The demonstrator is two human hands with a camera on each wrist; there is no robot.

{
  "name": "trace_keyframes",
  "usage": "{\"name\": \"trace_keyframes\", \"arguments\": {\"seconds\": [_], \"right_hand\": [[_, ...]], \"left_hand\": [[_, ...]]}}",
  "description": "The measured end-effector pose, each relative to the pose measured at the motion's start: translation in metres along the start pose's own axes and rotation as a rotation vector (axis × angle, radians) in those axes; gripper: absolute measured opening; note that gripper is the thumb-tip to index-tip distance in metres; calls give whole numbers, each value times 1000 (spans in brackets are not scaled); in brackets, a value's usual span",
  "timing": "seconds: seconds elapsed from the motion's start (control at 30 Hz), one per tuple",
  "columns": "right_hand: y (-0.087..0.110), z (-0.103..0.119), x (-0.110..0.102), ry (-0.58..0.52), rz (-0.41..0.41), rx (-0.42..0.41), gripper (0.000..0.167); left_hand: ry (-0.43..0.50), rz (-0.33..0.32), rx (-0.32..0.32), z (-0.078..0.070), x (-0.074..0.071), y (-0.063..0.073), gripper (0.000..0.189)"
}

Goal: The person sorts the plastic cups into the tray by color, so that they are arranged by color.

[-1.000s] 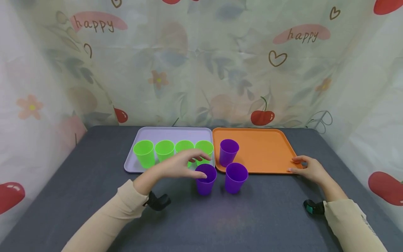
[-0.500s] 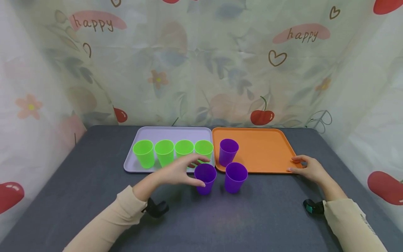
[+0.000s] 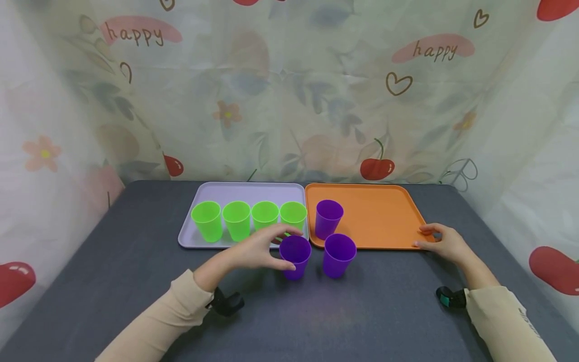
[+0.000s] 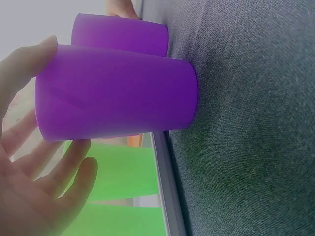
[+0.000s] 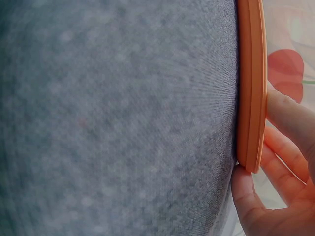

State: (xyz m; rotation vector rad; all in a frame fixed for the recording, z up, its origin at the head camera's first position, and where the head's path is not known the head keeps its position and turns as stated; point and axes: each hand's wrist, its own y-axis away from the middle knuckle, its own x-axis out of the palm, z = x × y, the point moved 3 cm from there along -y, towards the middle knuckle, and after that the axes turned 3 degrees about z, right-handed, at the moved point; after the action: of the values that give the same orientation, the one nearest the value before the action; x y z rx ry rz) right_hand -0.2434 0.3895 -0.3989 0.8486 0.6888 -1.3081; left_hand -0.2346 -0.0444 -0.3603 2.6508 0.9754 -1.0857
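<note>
My left hand (image 3: 260,247) holds a purple cup (image 3: 296,254) near its rim, thumb on the near side and fingers on the far side. In the left wrist view this purple cup (image 4: 118,93) lies between the thumb and the fingertips; in the head view it stands upright on the dark table. Just right of it is a second purple cup (image 3: 339,255). A third purple cup (image 3: 327,219) stands on the left end of the orange tray (image 3: 375,216). My right hand (image 3: 445,244) pinches that tray's near right corner, seen as an orange rim (image 5: 252,88) in the right wrist view.
Several green cups (image 3: 208,221) stand in a row on the lilac tray (image 3: 253,190), which adjoins the orange tray. Behind the dark table (image 3: 362,322) hangs a printed curtain (image 3: 280,100). Black wrist cameras (image 3: 226,301) sit under both sleeves.
My left hand has come down and slightly nearer, its thumb moving from over the cup's mouth to its near side. The right hand and the cups have stayed in place.
</note>
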Motion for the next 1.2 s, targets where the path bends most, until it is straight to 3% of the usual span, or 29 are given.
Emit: {"name": "trace_keyframes", "arguments": {"seconds": [1.2], "right_hand": [[-1, 0, 0, -11, 2, 4, 66]], "left_hand": [[23, -20, -20, -6, -8, -1, 59]]}}
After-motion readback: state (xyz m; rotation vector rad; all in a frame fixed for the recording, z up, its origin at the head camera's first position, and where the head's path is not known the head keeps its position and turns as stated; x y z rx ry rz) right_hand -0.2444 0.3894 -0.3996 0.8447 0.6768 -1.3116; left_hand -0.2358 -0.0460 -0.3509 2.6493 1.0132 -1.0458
